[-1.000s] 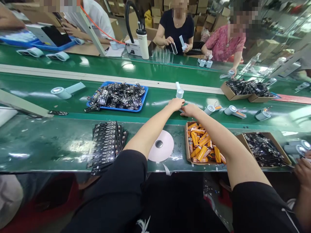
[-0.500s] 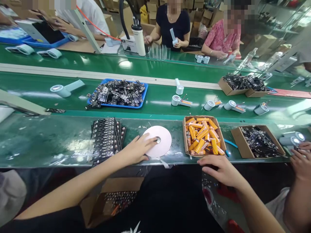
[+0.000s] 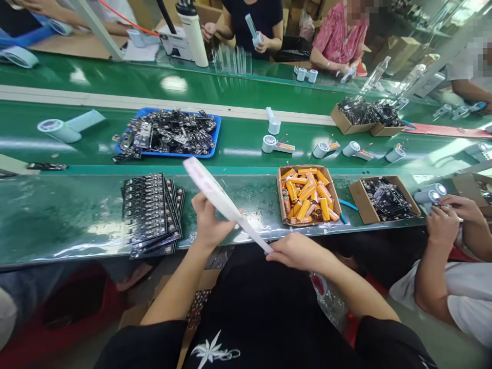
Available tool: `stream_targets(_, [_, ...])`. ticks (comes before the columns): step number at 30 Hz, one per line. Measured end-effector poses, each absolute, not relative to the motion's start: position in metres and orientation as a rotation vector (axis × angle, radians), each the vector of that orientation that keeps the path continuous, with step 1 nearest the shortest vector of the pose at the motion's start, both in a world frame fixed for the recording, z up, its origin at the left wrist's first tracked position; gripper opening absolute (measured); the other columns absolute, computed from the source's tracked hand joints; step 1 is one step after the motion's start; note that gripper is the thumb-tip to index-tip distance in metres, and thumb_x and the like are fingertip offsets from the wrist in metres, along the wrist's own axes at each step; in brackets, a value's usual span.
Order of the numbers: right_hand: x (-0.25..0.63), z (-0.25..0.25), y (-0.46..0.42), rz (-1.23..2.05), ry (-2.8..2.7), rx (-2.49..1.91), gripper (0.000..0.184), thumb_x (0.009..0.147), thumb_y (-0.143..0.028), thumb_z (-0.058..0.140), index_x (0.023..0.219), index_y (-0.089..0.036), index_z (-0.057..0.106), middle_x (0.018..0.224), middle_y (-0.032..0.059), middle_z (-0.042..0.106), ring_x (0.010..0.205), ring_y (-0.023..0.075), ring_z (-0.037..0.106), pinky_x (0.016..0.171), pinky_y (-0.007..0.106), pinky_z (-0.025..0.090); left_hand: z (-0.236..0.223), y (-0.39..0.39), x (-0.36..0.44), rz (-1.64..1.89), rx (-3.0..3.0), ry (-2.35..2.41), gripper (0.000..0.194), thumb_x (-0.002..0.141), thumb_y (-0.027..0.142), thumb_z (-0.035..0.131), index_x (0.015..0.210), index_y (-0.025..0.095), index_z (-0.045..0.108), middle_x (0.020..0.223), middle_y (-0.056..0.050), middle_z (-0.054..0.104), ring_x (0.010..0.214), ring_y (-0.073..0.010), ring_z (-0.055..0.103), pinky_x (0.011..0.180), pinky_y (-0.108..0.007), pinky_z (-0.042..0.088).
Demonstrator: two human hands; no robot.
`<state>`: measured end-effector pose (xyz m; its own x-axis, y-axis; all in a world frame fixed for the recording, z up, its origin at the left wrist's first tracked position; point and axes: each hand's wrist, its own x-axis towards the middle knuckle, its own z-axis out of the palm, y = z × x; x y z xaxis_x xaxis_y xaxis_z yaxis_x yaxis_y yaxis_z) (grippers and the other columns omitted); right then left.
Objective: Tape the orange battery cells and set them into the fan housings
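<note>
My left hand (image 3: 211, 223) is closed around a flat white roll of tape (image 3: 213, 190), raised off the bench and tilted nearly edge-on. From the roll a strip of white tape (image 3: 254, 234) runs down to the right, and my right hand (image 3: 294, 251) pinches its free end. Left of the roll lies a fanned stack of black circuit boards (image 3: 148, 210). To the right, a cardboard box of orange cylindrical batteries (image 3: 280, 197) sits near the bench edge.
Behind the bench runs a green conveyor (image 3: 238, 154) carrying a blue tray (image 3: 218, 134) heaped with circuit boards and several pale blue fan-like housings (image 3: 273, 125). Another box of boards (image 3: 359, 202) stands right. A co-worker's hands (image 3: 448, 212) work at the far right.
My left hand has lifted the tape roll off the bench and tipped it on edge. My right hand has moved left from beside the battery box and taken hold of the tape's end.
</note>
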<state>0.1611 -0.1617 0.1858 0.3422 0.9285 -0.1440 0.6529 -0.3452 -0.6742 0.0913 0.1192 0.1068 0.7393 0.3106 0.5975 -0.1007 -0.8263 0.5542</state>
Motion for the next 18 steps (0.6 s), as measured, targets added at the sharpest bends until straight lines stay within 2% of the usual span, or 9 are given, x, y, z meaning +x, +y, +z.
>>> stream_targets(2, [0.195,0.191,-0.169,0.458,-1.339,-2.212,0.024,0.108,-0.034,0.067,0.123,-0.021,0.081,0.113,0.0100,0.084,0.102,0.0264,0.079,0.093,0.036,0.060,0.099,0.114,0.094,0.991,2.359,0.150,0.068,0.079,0.039,0.092,0.136,0.026,0.057,0.130,-0.011,0.054,0.125,-0.0341,0.055,0.108,-0.051,0.053])
stream_targets(4, [0.235,0.196,-0.169,0.135,-1.182,-2.400,0.035,0.110,-0.028,0.058,0.140,-0.019,0.073,0.134,0.0143,0.078,0.124,0.0305,0.072,0.111,0.044,0.054,0.096,0.101,0.098,0.929,2.403,0.085,0.065,0.081,0.036,0.090,0.136,0.026,0.056,0.130,-0.012,0.056,0.123,-0.0337,0.055,0.106,-0.050,0.054])
stream_targets(7, [0.281,0.199,-0.159,-0.043,-0.997,-2.764,0.042,0.104,-0.020,0.059,0.143,-0.010,0.070,0.138,0.0224,0.074,0.135,0.0409,0.061,0.122,0.059,0.042,0.097,0.079,0.103,0.878,2.435,-0.046,0.063,0.085,0.030,0.083,0.140,0.025,0.053,0.131,-0.014,0.058,0.124,-0.0343,0.055,0.107,-0.053,0.052])
stream_targets(9, [0.298,0.196,-0.153,-0.049,-0.934,-2.890,0.037,0.100,-0.018,0.060,0.132,-0.009,0.076,0.132,0.0232,0.076,0.135,0.0435,0.059,0.123,0.063,0.037,0.098,0.071,0.104,0.877,2.446,-0.113,0.065,0.084,0.024,0.080,0.143,0.025,0.051,0.133,-0.016,0.059,0.124,-0.0352,0.055,0.109,-0.055,0.050])
stream_targets(11, [0.304,0.191,-0.153,-0.095,-0.872,-2.826,0.032,0.101,-0.018,0.057,0.123,-0.013,0.080,0.129,0.0204,0.077,0.132,0.0404,0.060,0.122,0.061,0.038,0.099,0.070,0.102,0.858,2.463,-0.127,0.069,0.083,0.018,0.077,0.146,0.025,0.050,0.134,-0.016,0.059,0.125,-0.0359,0.054,0.109,-0.056,0.049])
stream_targets(15, [0.296,0.183,-0.169,-0.087,-0.554,-2.112,0.035,0.102,-0.038,0.061,0.129,-0.021,0.075,0.125,0.0122,0.077,0.116,0.0292,0.070,0.108,0.051,0.055,0.102,0.079,0.091,0.843,2.518,-0.132,0.068,0.085,0.014,0.072,0.148,0.025,0.050,0.135,-0.017,0.061,0.124,-0.0362,0.053,0.108,-0.056,0.049])
stream_targets(18, [0.271,0.185,-0.181,0.159,-0.381,-1.538,0.051,0.092,-0.054,0.077,0.136,-0.030,0.069,0.117,0.0036,0.076,0.101,0.0222,0.075,0.089,0.040,0.065,0.107,0.083,0.084,0.817,2.574,-0.123,0.067,0.084,0.012,0.071,0.147,0.024,0.052,0.135,-0.018,0.061,0.123,-0.0361,0.052,0.106,-0.055,0.050])
